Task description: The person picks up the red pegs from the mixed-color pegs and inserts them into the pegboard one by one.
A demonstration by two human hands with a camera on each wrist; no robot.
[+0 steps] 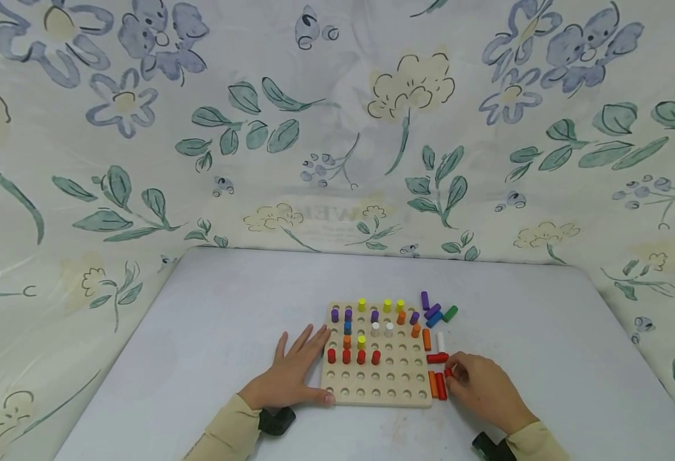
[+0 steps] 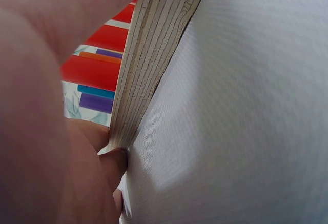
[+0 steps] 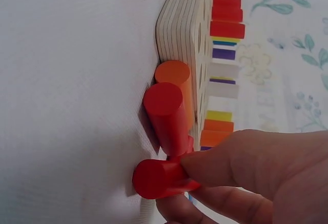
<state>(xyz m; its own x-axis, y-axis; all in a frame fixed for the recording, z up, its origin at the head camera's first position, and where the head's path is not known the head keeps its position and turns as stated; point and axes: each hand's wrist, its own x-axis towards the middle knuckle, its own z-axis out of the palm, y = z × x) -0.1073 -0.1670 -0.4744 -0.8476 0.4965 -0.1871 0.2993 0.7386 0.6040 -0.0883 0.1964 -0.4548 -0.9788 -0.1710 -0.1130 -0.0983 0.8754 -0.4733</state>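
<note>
A wooden pegboard (image 1: 397, 398) lies on the table, with red, yellow, purple, white, orange and blue pegs standing in some of its holes. My left hand (image 1: 291, 371) rests along its left edge, fingers spread, thumb at the near left corner. Just off the board's right side, my right hand (image 1: 484, 387) pinches a red peg (image 3: 160, 179) between thumb and fingers. Beside that peg, a second red peg (image 3: 166, 114) and an orange peg (image 3: 174, 75) lie against the board's edge. Another red peg (image 1: 437, 358) lies crosswise farther up.
Loose pegs lie right of the board: a white peg (image 1: 441, 341), an orange peg (image 1: 426, 339), a blue peg (image 1: 434, 319), a green peg (image 1: 450, 313) and two purple ones. Behind the white table (image 1: 245, 288) hangs a flowered cloth (image 1: 337, 141).
</note>
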